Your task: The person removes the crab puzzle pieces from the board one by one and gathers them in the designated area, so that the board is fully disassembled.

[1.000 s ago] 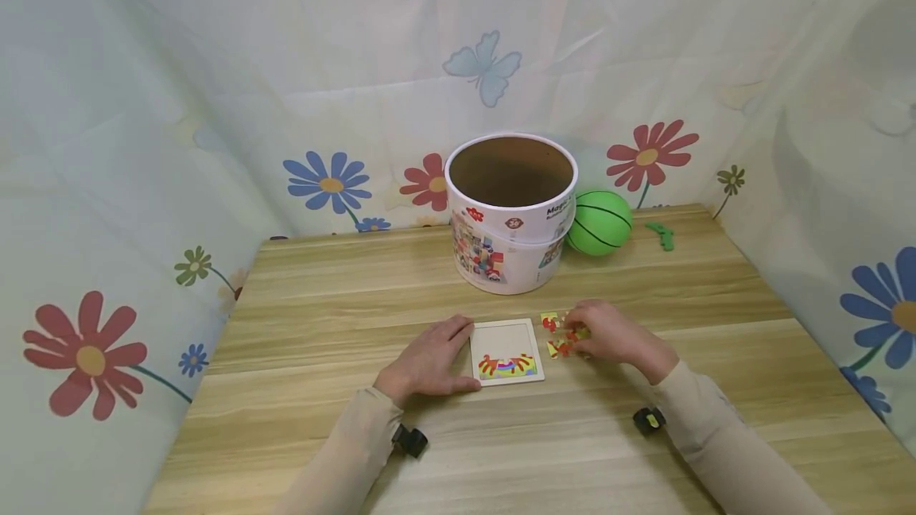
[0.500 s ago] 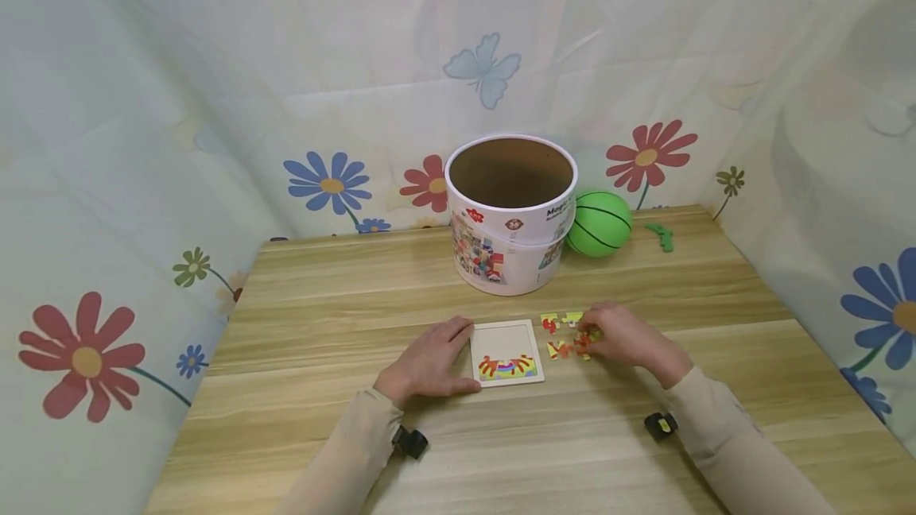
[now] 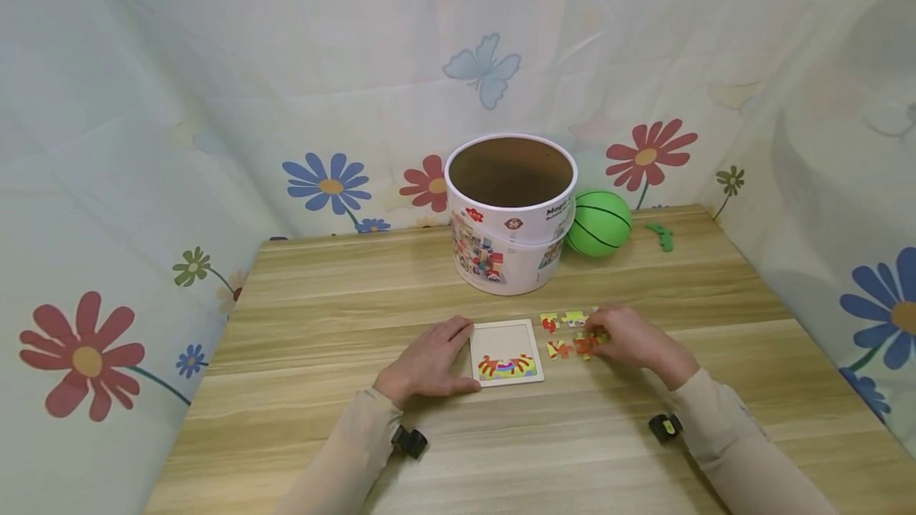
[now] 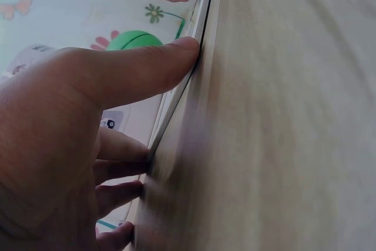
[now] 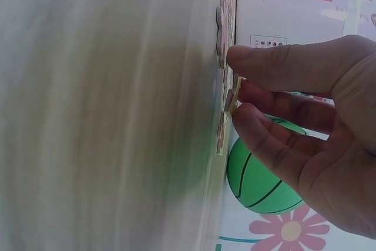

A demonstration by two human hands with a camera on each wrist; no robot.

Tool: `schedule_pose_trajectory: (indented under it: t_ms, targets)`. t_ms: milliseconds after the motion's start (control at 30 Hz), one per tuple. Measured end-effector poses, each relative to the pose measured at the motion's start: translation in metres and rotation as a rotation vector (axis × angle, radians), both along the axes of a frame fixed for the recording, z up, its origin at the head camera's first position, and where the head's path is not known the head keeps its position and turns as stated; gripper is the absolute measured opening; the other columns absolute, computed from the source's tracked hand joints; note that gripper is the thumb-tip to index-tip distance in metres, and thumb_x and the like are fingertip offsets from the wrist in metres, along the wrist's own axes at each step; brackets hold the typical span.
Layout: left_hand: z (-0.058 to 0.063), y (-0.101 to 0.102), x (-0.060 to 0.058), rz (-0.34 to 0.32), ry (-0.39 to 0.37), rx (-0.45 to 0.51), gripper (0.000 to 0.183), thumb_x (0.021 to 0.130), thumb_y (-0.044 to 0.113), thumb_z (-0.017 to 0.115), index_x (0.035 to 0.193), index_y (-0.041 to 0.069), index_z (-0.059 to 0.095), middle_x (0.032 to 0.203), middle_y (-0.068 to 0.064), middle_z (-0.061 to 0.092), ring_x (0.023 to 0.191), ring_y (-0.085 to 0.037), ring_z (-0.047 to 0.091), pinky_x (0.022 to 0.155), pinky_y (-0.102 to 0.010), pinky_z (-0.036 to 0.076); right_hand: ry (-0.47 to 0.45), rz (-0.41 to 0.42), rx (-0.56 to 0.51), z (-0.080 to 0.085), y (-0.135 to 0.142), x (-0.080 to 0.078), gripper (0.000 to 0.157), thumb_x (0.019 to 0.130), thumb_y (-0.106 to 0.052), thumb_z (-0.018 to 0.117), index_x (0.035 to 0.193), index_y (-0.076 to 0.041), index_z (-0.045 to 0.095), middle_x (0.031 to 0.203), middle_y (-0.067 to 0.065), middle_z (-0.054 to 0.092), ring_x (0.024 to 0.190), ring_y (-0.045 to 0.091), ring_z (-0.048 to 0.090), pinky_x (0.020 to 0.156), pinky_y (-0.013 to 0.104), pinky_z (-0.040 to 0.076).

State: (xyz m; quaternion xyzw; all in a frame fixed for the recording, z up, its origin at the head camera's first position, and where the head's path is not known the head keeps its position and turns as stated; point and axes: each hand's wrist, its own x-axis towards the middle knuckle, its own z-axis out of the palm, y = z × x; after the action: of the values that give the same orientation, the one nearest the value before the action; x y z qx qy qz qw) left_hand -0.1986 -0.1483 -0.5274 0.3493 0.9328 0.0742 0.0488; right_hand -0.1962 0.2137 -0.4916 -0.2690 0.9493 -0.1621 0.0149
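While our left hand [image 3: 424,364] lies with fingers extended, thumb and forefinger touching the left side of the puzzle tray [image 3: 501,338], our right hand [image 3: 633,340] pinches a puzzle piece [image 5: 234,97] among the colourful pieces [image 3: 560,349] just right of the tray; beyond, we see a white bucket [image 3: 511,261] and, beside it, a green ball [image 3: 599,224]

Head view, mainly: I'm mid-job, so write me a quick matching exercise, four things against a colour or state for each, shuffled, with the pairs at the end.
Column one
1. Puzzle frame
2. Bucket
3. Ball
4. Right hand

Column two
A. Green with black lines
B. Pinching a puzzle piece
C. White outside, brown inside
D. Filled only along its near part

Pairs: 1-D, 2-C, 3-A, 4-B
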Motion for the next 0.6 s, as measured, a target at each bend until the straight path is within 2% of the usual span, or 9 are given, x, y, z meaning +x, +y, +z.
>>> schedule_pose_trajectory:
  t_ms: [300,600]
  targets:
    - [0.001,0.001,0.000,-0.002,-0.004,-0.003,0.099,0.081,0.069,0.061,0.150,0.002,0.034,0.155,-0.011,0.033,0.144,-0.026,0.030,0.119,-0.042,0.027,-0.028,-0.029,0.001,0.002,0.007,0.002,0.021,0.074,-0.004,0.080,0.092,-0.007,0.072,0.087,0.003,0.064,0.081,0.018,0.057,0.072,0.036,0.052]
    - [0.001,0.000,0.000,-0.006,-0.002,0.010,0.099,0.081,0.068,0.062,0.150,0.001,0.035,0.155,-0.011,0.033,0.144,-0.026,0.031,0.119,-0.043,0.027,-0.004,-0.025,0.017,-0.001,0.014,0.002,0.021,0.072,-0.003,0.080,0.091,-0.004,0.071,0.084,0.003,0.064,0.077,0.017,0.057,0.070,0.035,0.052]
